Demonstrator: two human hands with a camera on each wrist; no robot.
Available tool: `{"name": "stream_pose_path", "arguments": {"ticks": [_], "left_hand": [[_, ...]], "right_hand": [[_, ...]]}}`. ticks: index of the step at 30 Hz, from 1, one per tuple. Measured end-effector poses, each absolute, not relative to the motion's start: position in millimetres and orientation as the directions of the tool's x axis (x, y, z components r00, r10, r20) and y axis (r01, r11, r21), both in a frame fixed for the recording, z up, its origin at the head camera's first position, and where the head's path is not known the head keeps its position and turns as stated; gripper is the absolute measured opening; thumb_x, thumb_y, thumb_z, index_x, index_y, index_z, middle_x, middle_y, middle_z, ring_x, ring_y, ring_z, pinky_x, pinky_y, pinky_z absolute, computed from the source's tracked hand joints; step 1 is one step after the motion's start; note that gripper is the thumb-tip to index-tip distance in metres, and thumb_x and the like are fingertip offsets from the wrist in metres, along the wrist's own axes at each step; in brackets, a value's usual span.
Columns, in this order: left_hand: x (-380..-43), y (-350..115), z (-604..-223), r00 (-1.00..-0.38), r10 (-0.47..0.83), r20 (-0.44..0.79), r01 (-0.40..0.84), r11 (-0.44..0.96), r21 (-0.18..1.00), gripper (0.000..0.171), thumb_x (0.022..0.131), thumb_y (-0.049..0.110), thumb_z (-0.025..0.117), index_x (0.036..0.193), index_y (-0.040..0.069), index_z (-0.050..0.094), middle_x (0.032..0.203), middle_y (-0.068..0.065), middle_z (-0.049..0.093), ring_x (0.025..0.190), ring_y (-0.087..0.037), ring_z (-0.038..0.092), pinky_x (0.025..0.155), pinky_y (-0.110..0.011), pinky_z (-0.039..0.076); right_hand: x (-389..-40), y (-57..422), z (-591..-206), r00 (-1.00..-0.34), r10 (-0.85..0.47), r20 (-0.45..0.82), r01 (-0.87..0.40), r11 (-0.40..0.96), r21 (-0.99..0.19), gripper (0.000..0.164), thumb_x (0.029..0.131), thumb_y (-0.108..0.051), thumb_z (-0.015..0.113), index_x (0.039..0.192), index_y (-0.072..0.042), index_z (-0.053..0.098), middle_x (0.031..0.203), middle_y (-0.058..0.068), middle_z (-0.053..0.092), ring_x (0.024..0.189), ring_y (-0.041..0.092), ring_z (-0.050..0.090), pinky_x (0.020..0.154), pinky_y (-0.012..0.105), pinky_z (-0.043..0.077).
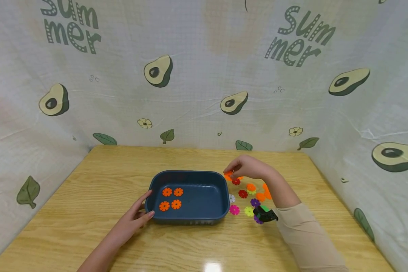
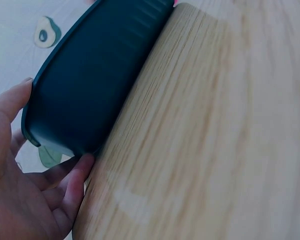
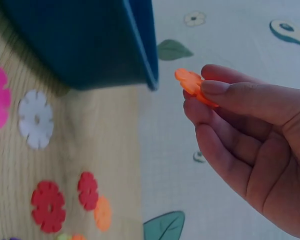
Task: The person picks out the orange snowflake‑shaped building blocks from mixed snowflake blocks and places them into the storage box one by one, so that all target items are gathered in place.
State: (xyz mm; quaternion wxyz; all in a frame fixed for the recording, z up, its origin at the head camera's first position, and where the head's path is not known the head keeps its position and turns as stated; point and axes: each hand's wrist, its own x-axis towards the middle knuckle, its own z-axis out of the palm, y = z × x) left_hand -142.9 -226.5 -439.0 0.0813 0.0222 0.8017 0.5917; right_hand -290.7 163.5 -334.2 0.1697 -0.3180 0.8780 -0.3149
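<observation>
A dark blue rectangular plastic basin (image 1: pixel 190 221) sits on the table with several orange notched flower discs (image 1: pixel 176 204) lying flat at its left side. My left hand (image 1: pixel 136 217) holds the basin's left end, thumb and forefinger at the rim; the left wrist view shows other fingers curled against the lower outer wall. Just beyond the basin's right far corner, my right hand (image 1: pixel 249 167) pinches an orange flower disc (image 3: pixel 190 81) between thumb and fingers. Below that hand, more flower discs lie loose, including a red one (image 3: pixel 48 206) and a white one (image 3: pixel 36 119).
Right of the basin, pink (image 1: pixel 234 209), yellow (image 1: pixel 249 211), purple (image 1: pixel 255 202) and orange discs are scattered, partly hidden by the right forearm and a black strap-like object (image 1: pixel 265 214). A patterned cloth (image 1: pixel 197 124) hangs around the wooden table (image 1: pixel 122 162).
</observation>
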Motion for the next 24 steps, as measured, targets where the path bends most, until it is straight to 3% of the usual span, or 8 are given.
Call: {"name": "stream_pose_path", "arguments": {"ticks": [7, 15, 24], "left_hand": [[-143, -225, -440, -0.986, 0.129, -0.104, -0.062, 0.298, 0.952, 0.066, 0.098, 0.018, 0.062, 0.154, 0.024, 0.028, 0.138, -0.023, 0.042, 0.100, -0.026, 0.058, 0.064, -0.030, 0.044], [-142, -225, -441, -0.988, 0.119, -0.102, -0.060, 0.311, 0.948, 0.066, 0.097, 0.019, 0.062, 0.154, 0.026, 0.029, 0.136, -0.022, 0.044, 0.100, -0.025, 0.058, 0.064, -0.030, 0.044], [-142, -224, -443, -0.989, 0.120, -0.089, -0.047, 0.320, 0.946, 0.066, 0.097, 0.021, 0.063, 0.154, 0.028, 0.029, 0.131, -0.020, 0.047, 0.085, -0.024, 0.057, 0.063, -0.028, 0.044]], "right_hand": [[-284, 146, -325, -0.711, -0.695, -0.107, -0.474, 0.586, -0.657, 0.022, 0.091, -0.003, 0.068, 0.112, -0.006, 0.074, 0.099, 0.000, 0.072, 0.082, 0.016, 0.067, 0.071, 0.030, 0.053], [-284, 124, -323, -0.681, -0.721, -0.126, -0.467, 0.561, -0.684, 0.024, 0.091, -0.003, 0.068, 0.114, -0.004, 0.073, 0.097, -0.001, 0.072, 0.081, 0.014, 0.068, 0.074, 0.035, 0.054], [-291, 98, -328, -0.634, -0.760, -0.144, -0.444, 0.510, -0.737, 0.023, 0.089, 0.000, 0.068, 0.111, -0.004, 0.073, 0.099, 0.002, 0.072, 0.083, 0.014, 0.069, 0.077, 0.032, 0.054]]}}
